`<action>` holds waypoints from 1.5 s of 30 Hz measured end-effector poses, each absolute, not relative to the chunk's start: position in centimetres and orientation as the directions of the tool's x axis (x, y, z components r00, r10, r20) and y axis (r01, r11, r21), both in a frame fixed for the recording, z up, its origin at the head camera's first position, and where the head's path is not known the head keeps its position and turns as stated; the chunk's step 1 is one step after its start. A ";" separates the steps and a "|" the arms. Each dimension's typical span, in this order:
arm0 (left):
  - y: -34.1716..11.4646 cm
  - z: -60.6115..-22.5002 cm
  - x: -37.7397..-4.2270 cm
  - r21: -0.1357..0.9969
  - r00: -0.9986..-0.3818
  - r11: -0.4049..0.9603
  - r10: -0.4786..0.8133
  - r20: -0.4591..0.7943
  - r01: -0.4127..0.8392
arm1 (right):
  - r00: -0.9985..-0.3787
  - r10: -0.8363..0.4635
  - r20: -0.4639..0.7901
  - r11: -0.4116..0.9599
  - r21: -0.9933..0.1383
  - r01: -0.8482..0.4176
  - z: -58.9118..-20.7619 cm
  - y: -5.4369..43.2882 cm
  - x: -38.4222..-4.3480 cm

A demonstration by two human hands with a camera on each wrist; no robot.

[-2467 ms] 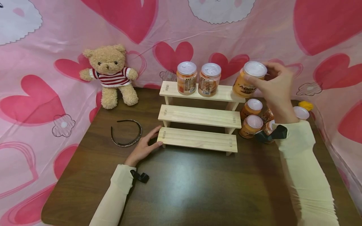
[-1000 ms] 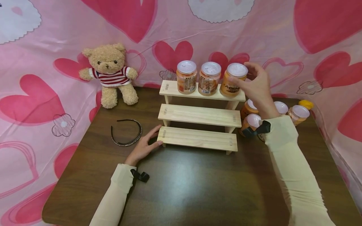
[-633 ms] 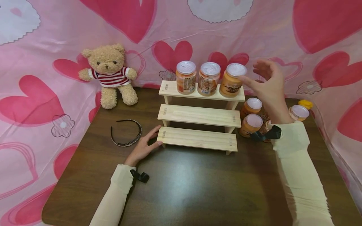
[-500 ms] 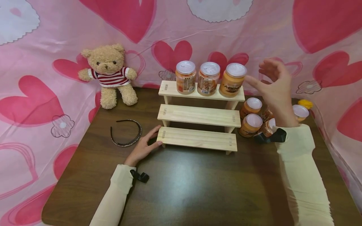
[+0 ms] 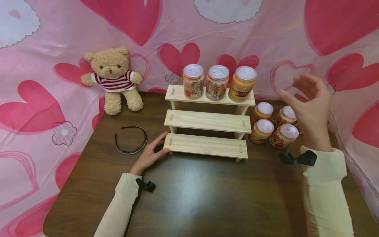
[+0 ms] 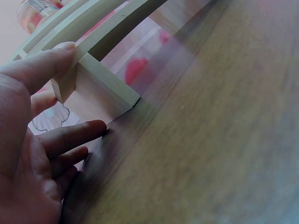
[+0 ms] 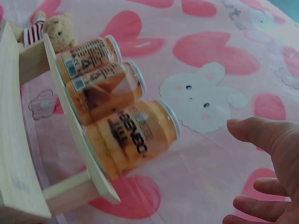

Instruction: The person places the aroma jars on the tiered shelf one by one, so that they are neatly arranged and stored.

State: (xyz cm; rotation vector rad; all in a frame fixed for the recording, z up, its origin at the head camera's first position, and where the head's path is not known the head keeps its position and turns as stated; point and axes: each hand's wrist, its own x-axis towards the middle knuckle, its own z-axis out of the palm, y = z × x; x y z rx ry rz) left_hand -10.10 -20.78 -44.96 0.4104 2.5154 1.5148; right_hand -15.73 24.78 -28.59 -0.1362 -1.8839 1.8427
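A three-tier wooden display rack (image 5: 207, 119) stands on the table. My left hand (image 5: 149, 156) rests against the left end of its lowest tier; in the left wrist view the thumb (image 6: 60, 52) touches the board and other fingers reach toward the tabletop. Three orange jars with silvery lids stand upright on the top tier: a left jar (image 5: 193, 86), a middle jar (image 5: 217, 87) and a right jar (image 5: 241, 89) with dark lettering. My right hand (image 5: 314, 110) hangs in the air right of the rack, fingers spread and loosely bent, holding nothing; the right wrist view shows it apart from the jars.
Several similar jars (image 5: 262, 131) stand on the table right of the rack, partly hidden by the right hand. A toothed black headband (image 5: 144, 140) lies on the left, and a teddy bear (image 5: 113, 77) sits behind it. A pink heart-patterned cloth (image 5: 165, 19) hangs behind the table.
My right hand slid the third jar left along the top tier, let it go, then moved right and a little down. My left hand has stayed at the rack's end.
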 end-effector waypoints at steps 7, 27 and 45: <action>-21.2 -46.5 -10.7 0.875 -0.948 0.463 0.317 -0.015 0.141 | -0.848 0.466 0.254 0.012 -0.960 -0.281 -30.3 27.0 -14.6; -21.8 -48.4 -11.1 0.878 -0.948 0.445 0.318 0.028 0.176 | -0.835 0.545 0.072 0.053 -0.997 -0.052 -39.0 32.1 -12.6; -21.7 -48.3 -11.0 0.881 -0.948 0.439 0.318 0.030 0.175 | -0.850 0.522 -0.070 0.156 -0.972 0.176 -44.1 32.2 -11.7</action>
